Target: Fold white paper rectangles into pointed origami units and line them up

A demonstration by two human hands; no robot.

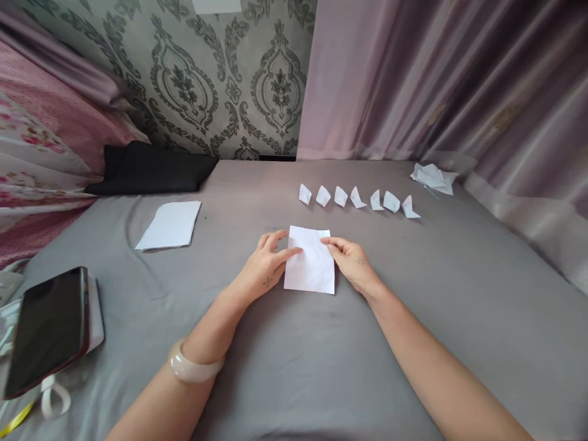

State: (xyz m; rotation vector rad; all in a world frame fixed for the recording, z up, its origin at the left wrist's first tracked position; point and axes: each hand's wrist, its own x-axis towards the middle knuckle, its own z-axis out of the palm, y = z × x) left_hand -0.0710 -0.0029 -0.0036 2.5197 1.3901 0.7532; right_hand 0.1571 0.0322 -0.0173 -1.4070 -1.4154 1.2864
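A white sheet of paper (310,263) lies flat on the grey bedsheet (285,355) in front of me. My left hand (263,266) rests on the sheet's left edge, its index finger stretched across the paper. My right hand (351,262) presses the right edge near the top corner with its fingertips. Both hands hold the paper down; neither lifts it. A row of several small folded white paper shapes (358,199) stands just beyond the sheet.
A stack of white paper (169,225) lies at the left. A dark phone (48,327) rests on a white object at the near left. A black cushion (151,168) sits at the back left, crumpled paper (434,177) at the back right by the curtains.
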